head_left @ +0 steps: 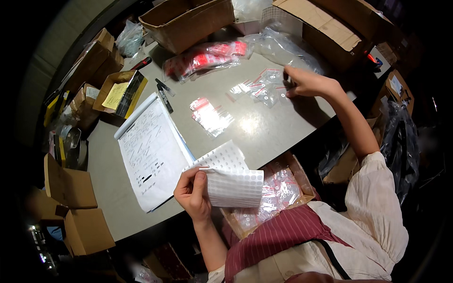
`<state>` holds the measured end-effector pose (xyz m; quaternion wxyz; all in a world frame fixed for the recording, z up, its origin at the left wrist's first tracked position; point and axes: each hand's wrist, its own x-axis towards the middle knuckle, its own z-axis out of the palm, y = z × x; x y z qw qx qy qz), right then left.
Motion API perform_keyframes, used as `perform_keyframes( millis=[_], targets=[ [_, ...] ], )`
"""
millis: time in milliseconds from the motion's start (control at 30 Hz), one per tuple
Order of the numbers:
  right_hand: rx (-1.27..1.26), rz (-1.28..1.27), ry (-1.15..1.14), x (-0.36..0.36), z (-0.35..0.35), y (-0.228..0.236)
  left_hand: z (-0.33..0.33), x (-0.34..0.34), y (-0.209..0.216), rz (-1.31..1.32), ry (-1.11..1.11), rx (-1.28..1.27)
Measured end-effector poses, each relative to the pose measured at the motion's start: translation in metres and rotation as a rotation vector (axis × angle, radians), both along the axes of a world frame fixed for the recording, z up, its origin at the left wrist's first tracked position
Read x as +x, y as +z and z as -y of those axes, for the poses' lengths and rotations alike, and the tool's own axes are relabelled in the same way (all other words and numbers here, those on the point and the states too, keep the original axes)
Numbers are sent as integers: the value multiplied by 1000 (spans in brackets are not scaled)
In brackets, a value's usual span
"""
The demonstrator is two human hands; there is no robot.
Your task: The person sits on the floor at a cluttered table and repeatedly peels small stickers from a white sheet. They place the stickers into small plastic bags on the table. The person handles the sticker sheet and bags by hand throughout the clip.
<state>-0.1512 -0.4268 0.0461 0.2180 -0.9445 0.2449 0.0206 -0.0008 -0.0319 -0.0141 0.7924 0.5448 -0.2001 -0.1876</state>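
My left hand (194, 191) pinches a folded sheet of round stickers (234, 187) in front of the table's near edge. Rows of small pale dots cover its lower fold, and the upper fold (222, 154) bends back over the table. Off to the right, my right hand (309, 82) has its fingers curled at the edge of a loose spread of small clear zip bags (266, 89), gripping one of them. Several of these bags carry a round white sticker. Another stack of zip bags (211, 118) with red-edged tops lies between the hands.
A notepad with handwriting (151, 151) and black markers (164, 96) lie at left. Red-striped bag packs (205, 59) and a cardboard box (186, 23) sit at the back. Below the near edge, an open box (302, 177) holds many stickered bags. More boxes (78, 188) line the left.
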Motion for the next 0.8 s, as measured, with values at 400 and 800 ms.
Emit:
perform_keyframes(
  millis=[400,800],
  targets=[
    [363,-111,730,-10,-114,25,-7,0,-1,107,-111,120],
    [-45,449,631,56,-187,9,2,-9,2,375,-73,293]
  ],
)
